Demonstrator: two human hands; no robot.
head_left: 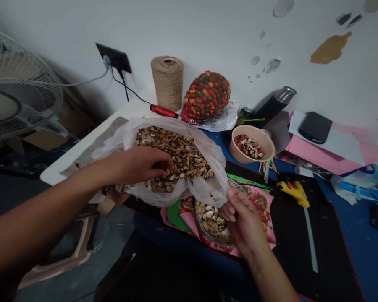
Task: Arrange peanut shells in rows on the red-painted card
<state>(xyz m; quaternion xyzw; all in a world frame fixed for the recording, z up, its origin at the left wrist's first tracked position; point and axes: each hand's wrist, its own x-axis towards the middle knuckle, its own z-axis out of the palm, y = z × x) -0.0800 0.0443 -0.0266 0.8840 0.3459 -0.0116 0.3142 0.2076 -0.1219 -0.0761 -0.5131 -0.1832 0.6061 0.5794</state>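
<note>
A translucent white plastic bag (212,157) lies wide open, full of brown nut shells (190,161). Over the heap, my left hand (145,163) reaches in from the left, its fingers curled down and thumb close to them at the shells; anything in the pinch is too small to make out. My right hand (241,209) pinches the bag's near right edge between thumb and fingers. Partly under that hand is a round, blue-rimmed piece (212,222) with pale shells in it. Beneath it lie pink, red-patterned sheets (261,201) and a green sheet (179,216).
Behind the bag stand a twine spool (166,82) and a bumpy red-green-orange object (209,94). A pink bowl (236,153) of shells, a dark flask (274,105) and a yellow glue gun (294,193) with its glue stick are to the right. A fan (19,92) stands left.
</note>
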